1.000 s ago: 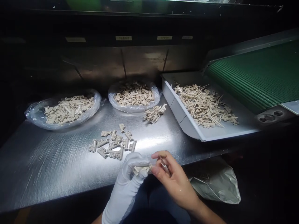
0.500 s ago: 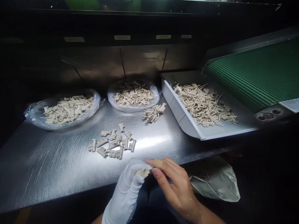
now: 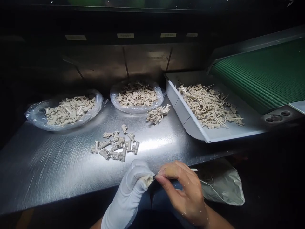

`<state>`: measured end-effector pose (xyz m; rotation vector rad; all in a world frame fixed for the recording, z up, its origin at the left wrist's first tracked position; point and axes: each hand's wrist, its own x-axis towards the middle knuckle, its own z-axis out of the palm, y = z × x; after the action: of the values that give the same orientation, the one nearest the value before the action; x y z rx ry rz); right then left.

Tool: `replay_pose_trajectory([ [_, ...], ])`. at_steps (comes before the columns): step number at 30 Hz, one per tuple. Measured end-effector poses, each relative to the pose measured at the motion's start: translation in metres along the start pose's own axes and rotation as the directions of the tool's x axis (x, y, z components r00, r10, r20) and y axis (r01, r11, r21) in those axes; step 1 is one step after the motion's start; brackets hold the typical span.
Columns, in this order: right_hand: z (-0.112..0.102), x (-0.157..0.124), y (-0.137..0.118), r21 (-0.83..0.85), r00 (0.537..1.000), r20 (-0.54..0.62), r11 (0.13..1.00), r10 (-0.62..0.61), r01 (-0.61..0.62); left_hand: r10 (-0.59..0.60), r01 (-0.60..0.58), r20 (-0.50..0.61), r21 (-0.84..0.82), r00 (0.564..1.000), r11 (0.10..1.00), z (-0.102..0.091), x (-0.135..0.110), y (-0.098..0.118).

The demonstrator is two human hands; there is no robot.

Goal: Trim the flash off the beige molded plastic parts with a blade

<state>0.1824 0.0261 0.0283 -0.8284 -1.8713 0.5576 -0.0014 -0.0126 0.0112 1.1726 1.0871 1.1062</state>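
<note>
My left hand [image 3: 130,194], in a white glove, is closed around a small beige plastic part [image 3: 149,180], whose hollow end shows between thumb and fingers. Bare except for a tan bandage on one finger, my right hand [image 3: 184,190] pinches a thin knife-like tool, mostly hidden, with a small dark tip [image 3: 155,176] right at the part's end. A pale stick end [image 3: 194,170] shows behind the right hand; whether it belongs to the tool I cannot tell. Several loose beige parts [image 3: 116,144] lie on the metal table [image 3: 59,168] just beyond my hands.
Two plastic-lined containers [image 3: 35,119] [image 3: 133,110] of beige parts stand at the back. A small heap of parts [image 3: 158,114] lies beside a white tray [image 3: 188,119] filled with parts on thin sticks. A green conveyor belt [image 3: 267,76] slopes at right; a silvery bag [image 3: 224,184] sits below the table edge.
My right fingers have drawn into a tighter pinch, and that hand has shifted slightly right. The dark tip and pale stick end now show. My left hand still holds the part.
</note>
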Motion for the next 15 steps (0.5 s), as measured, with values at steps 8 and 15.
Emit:
replay_pose_trajectory([
  [8,-0.0086,0.0033,0.0014,0.077,0.993,0.109,0.996,0.039,-0.048,-0.042,0.044,0.084,-0.027,0.996,0.999,-0.0024,-0.0007,-0.0071],
  [15,-0.0102,0.0036,0.0064,0.31,0.9,0.307,0.862,0.309,-0.402,-0.096,0.106,0.151,-0.06,0.984,0.992,-0.0029,0.0019,-0.003],
])
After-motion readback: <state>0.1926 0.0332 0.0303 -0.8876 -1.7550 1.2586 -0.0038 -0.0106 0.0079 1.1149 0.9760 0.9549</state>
